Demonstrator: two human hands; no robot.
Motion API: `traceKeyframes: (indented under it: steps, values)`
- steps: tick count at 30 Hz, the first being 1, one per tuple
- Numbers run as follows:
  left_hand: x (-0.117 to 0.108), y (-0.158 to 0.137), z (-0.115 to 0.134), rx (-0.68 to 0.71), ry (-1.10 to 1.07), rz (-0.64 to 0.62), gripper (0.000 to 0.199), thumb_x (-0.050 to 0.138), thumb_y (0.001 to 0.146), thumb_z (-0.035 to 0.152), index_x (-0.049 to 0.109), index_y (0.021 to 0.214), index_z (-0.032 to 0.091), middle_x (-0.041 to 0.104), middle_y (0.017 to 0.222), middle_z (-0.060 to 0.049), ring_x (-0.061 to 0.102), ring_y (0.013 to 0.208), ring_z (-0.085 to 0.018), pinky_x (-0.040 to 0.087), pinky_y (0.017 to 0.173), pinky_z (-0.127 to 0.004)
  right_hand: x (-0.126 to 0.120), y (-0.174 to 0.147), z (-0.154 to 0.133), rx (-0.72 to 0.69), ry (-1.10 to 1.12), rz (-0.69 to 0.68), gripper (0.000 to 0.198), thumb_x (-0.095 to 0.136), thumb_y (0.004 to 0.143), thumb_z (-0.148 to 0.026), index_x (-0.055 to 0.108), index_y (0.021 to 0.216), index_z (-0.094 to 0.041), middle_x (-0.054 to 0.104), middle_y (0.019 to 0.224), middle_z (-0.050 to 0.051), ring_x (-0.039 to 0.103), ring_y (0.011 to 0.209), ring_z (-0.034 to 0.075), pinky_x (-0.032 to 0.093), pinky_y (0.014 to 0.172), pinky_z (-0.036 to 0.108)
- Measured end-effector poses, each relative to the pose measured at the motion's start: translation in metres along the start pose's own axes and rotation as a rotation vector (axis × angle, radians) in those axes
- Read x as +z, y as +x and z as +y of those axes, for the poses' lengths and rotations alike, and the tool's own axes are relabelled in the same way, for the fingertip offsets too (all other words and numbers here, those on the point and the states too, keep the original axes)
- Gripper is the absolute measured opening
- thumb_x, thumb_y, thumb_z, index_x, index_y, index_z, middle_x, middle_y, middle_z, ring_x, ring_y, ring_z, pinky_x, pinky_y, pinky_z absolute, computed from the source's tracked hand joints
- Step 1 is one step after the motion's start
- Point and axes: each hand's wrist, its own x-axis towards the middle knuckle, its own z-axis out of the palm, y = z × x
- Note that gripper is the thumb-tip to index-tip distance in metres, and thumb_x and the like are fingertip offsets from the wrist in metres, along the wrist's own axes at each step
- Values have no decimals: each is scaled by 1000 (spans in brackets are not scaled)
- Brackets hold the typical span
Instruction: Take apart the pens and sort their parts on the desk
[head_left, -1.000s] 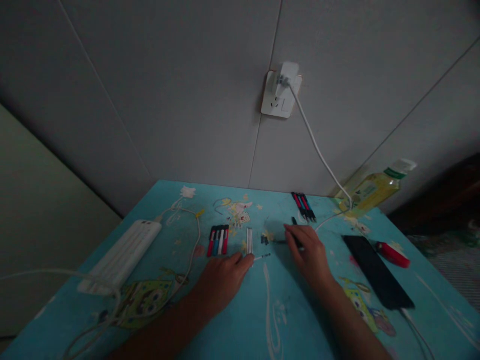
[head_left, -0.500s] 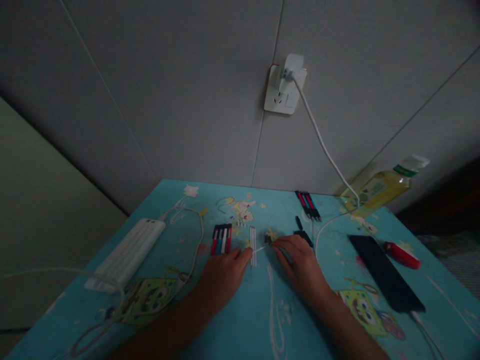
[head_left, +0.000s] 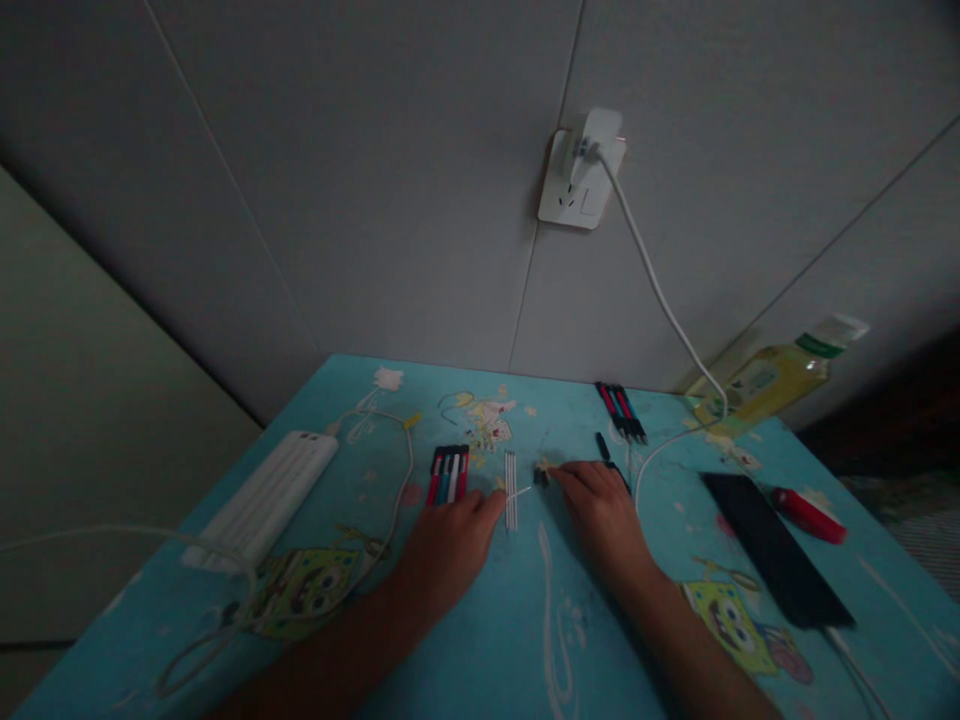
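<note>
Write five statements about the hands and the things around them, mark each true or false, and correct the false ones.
1. The left hand holds a thin white pen refill. True.
2. The bottle of yellow liquid is beside the power strip. False: the bottle of yellow liquid is on the right near the wall, the power strip on the left.
3. The right hand has its fingertips close to some small black parts. True.
4. The black phone lies between the two hands. False: it lies to the right of the right hand.
5. A white charger is plugged into the wall outlet. True.
</note>
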Motion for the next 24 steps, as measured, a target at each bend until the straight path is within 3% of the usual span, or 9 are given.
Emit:
traceKeyframes:
  steps: [24]
  values:
    - [1, 1, 1, 2, 11, -9, 31, 46, 97, 17, 57, 123, 27, 70, 91, -3, 70, 76, -23, 52, 61, -30, -2, 5, -4, -18, -64, -57, 28, 61, 93, -14, 68, 117, -25, 70, 112, 4, 56, 102, 25, 39, 89, 40]
